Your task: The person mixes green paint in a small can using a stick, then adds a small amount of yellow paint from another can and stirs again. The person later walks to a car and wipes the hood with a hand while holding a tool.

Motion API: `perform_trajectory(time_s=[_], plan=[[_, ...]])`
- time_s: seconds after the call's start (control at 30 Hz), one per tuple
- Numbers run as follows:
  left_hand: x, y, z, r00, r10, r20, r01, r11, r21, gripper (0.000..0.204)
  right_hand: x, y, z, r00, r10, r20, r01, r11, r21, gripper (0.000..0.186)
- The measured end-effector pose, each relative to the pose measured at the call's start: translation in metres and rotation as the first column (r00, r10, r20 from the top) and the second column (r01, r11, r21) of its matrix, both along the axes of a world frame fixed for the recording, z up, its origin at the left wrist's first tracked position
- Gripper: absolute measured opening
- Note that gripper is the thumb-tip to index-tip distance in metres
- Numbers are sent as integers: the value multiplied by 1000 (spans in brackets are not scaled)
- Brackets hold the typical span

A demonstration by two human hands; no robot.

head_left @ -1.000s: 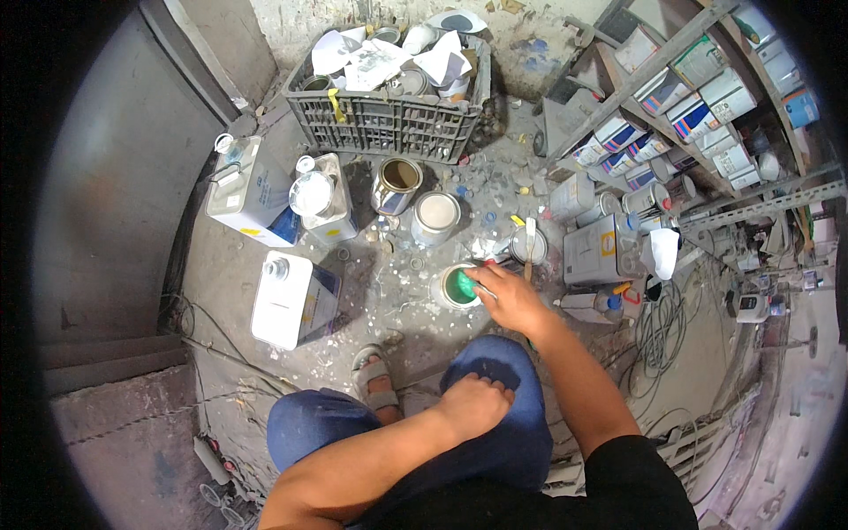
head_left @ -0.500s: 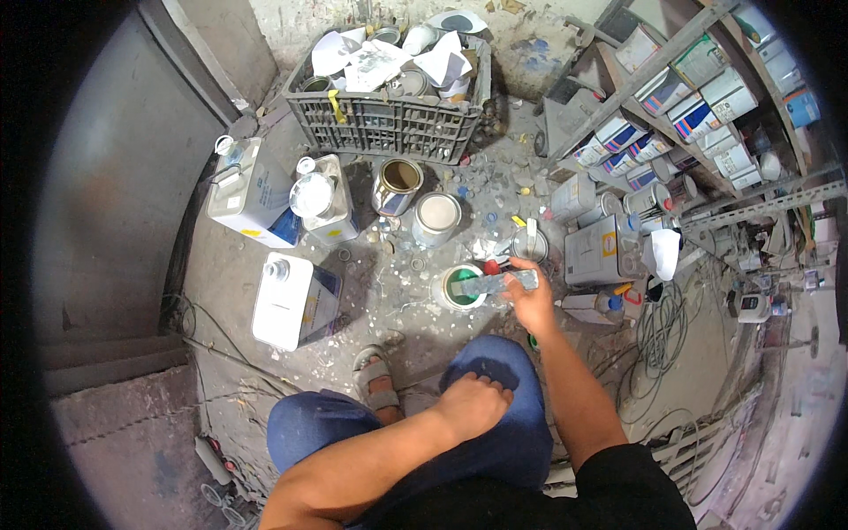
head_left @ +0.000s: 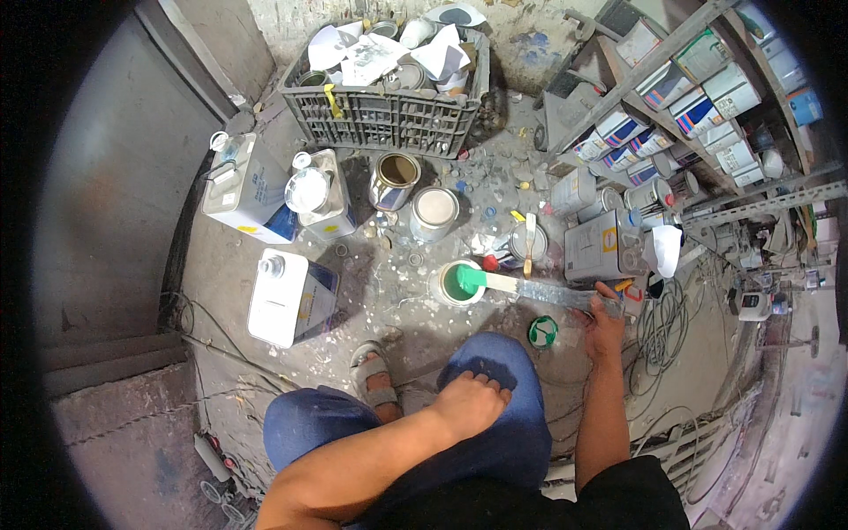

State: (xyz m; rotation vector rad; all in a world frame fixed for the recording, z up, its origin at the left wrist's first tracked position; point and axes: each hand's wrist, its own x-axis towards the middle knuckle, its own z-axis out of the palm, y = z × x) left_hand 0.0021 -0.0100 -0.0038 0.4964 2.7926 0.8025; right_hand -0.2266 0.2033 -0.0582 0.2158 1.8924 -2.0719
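Head view, right of centre: the right hand [head_left: 603,322] pinches the grey end of a flat paint stick [head_left: 545,292], probably light, stiff, slippery at its green tip above the paint can [head_left: 435,284]; grip there. Left hand [head_left: 474,406] curls on the knee [head_left: 481,360], palm hidden.

- Bare right forearm [head_left: 602,415] runs nearly straight up the view from a loose black short sleeve [head_left: 632,495], out to the right of the body.
- Bare right hand [head_left: 604,329] is closed in a grip, its wrist roughly in line with the forearm.
- Bare left forearm [head_left: 367,461] slants across the lap from lower left.
- Bare left hand [head_left: 473,406] rests on the blue-trousered right knee [head_left: 493,355], fingers curled, knuckles up.
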Motion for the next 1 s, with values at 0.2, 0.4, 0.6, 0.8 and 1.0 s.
perform_trajectory(time_s=[0.2,0.4,0.6,0.8,1.0], plan=[[0,4,-2,1000,4,15,-4,1000,-10,18,3,30,-2,1000,-19,0,19,986,-166,32],[-1,8,-2,997,58,51,-56,998,-36,22,7,39,0,999,-25,-43,17,984,-176,30],[-3,7,2,988,144,48,-142,989,-34,29,10,40,5,999,3,-52,-14,979,-206,30],[-2,8,7,984,171,45,-166,980,-109,54,11,38,4,999,-17,-43,8,982,-186,30],[-3,10,11,969,152,197,-123,981,-149,72,12,34,4,1000,-10,-26,6,985,-174,32]])
